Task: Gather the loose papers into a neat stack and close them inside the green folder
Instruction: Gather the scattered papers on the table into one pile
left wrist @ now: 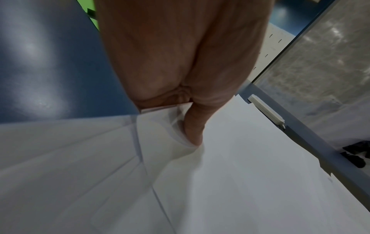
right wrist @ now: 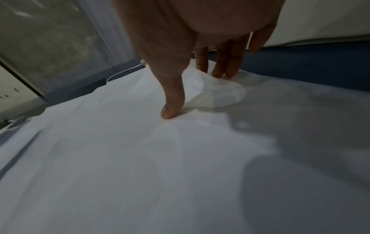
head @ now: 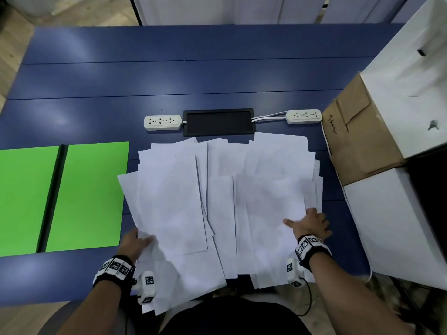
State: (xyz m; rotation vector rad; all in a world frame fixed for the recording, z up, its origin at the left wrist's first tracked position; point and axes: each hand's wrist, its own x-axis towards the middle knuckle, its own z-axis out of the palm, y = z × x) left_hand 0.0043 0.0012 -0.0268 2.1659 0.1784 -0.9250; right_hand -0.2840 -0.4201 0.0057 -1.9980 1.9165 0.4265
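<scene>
Several loose white papers (head: 217, 201) lie fanned out across the middle of the blue table (head: 169, 76), some hanging over its near edge. The green folder (head: 89, 197) lies open and flat to their left. My left hand (head: 145, 240) holds the lower left edge of the papers (left wrist: 240, 174): the thumb (left wrist: 194, 129) lies on top and the fingers are hidden under the sheets. My right hand (head: 302, 221) rests on the right edge of the papers (right wrist: 140, 158). Its thumb (right wrist: 172, 101) presses down and its straight fingers (right wrist: 226, 66) touch the edge, with the sheet bulging between them.
Two white power strips (head: 162, 122) (head: 304, 116) flank a black cable hatch (head: 219, 122) just beyond the papers. A brown cardboard box (head: 358, 141) and white boxes (head: 399, 226) stand close along the right side. Bare blue tabletop stretches beyond the strips.
</scene>
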